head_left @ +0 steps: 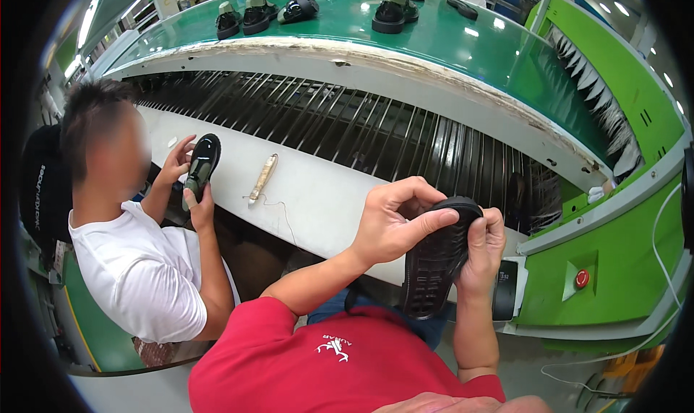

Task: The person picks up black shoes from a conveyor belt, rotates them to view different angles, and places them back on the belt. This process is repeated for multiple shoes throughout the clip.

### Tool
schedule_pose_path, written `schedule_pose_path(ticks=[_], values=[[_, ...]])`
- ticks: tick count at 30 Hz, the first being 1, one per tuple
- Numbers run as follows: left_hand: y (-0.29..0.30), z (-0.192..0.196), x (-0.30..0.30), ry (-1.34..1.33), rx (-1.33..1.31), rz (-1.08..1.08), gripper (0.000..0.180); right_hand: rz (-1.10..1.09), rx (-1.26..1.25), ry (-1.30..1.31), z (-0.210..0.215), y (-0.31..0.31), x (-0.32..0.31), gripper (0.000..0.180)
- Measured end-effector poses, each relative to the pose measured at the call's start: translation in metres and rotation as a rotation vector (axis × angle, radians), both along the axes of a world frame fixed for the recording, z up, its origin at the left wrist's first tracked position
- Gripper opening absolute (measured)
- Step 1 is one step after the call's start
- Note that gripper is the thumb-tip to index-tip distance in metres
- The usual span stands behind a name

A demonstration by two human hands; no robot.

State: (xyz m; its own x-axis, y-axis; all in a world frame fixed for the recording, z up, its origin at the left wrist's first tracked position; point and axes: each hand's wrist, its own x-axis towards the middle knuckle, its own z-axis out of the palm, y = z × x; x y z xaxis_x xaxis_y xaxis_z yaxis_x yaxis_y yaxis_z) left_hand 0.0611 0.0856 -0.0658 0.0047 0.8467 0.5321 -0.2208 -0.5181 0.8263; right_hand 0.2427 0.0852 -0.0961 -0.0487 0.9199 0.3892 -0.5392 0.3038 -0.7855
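Observation:
A black shoe is held up in front of my chest, its ridged sole turned toward me. My left hand grips it at the upper end, thumb pressed on the sole's edge. Along the opposite side of that same end, my right hand has its fingers and thumb closed on the shoe. The shoe's upper is mostly hidden behind the sole. On the white ledge lies a slim tool with a pale wrapped handle, a thin cord trailing from it.
At my left a person in a white shirt holds a shiny black shoe. Several black shoes stand on the green conveyor, above metal rollers. A green machine housing with a red button and a dark-screened device are at right.

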Motion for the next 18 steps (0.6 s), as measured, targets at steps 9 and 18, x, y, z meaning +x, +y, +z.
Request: schedule_pose_path(ticks=[9,18], values=[[0.049,-0.071,-0.007,0.077,-0.370,0.085,0.024,-0.275,-0.057,-0.718,-0.035,0.025,0.057,0.057],[0.013,-0.050,0.023,0.202,-0.028,0.243,0.022,-0.518,0.134,-0.469,-0.034,0.004,0.000,0.044]])
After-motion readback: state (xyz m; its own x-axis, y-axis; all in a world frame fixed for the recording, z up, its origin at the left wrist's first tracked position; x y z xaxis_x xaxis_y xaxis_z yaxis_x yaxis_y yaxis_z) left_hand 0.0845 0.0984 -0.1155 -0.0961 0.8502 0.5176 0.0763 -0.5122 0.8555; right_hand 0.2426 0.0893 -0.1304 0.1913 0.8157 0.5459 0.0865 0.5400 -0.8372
